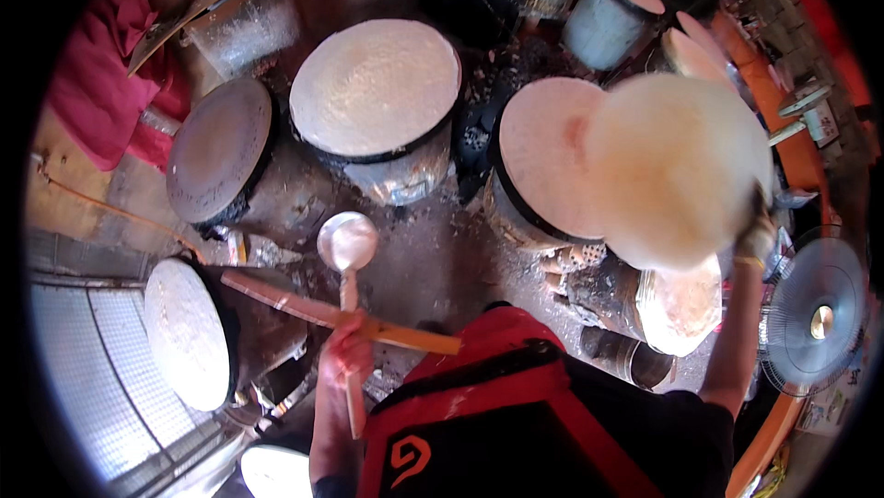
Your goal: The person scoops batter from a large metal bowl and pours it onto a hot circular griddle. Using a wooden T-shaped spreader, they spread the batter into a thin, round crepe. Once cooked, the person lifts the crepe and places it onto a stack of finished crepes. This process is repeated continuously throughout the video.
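My left hand grips a metal ladle with an upright handle, together with a long flat blade that has a yellow-orange handle end. My right hand looks gloved and holds the edge of a large thin round flatbread, blurred by motion. The flatbread hangs above the right side of a pale, pinkish round griddle and hides part of it. Below it lies a pile of round flatbreads. Ahead, a pale layer like batter covers another round griddle on a drum stove.
A dark griddle stands at the left, with a pale-topped one nearer me. An electric fan stands at the right. Charcoal briquettes lie between the stoves. More drum stoves stand at the back.
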Demonstrator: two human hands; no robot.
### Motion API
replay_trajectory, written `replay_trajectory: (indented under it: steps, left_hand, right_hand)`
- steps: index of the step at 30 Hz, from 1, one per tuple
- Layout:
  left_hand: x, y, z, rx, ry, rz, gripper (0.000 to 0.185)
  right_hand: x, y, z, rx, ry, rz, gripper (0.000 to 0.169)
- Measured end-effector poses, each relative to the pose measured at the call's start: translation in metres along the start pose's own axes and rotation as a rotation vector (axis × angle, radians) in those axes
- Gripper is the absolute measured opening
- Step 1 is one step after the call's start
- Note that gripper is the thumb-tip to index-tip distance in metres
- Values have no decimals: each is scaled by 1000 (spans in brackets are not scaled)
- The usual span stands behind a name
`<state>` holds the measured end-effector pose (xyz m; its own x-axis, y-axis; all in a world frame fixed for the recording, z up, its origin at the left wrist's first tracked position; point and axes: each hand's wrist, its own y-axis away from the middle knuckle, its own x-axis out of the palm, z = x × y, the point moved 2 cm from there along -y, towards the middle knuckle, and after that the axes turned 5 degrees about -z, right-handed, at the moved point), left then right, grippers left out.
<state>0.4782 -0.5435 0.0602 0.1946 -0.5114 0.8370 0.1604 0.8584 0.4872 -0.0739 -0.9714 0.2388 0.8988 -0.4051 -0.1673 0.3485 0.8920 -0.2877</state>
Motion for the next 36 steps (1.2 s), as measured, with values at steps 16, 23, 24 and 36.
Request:
replay_trajectory:
  steps: [16, 23, 24, 36]
  left_hand:
    - [21, -154, 283, -137, 6, -71, 41]
    - [43, -161, 342, -72, -42, 24, 39]
    - [41, -157, 342, -39, -52, 41, 38]
    - [13, 17, 295, 617, -207, 28, 35]
  right_hand:
    - [-414, 24, -393, 814, 243, -318, 34]
    - [-403, 2, -334, 579, 1009, -291, 56]
    - [-395, -8, -327, 495, 1036, -350, 54]
    - [25, 57, -135, -533, 156, 484, 27]
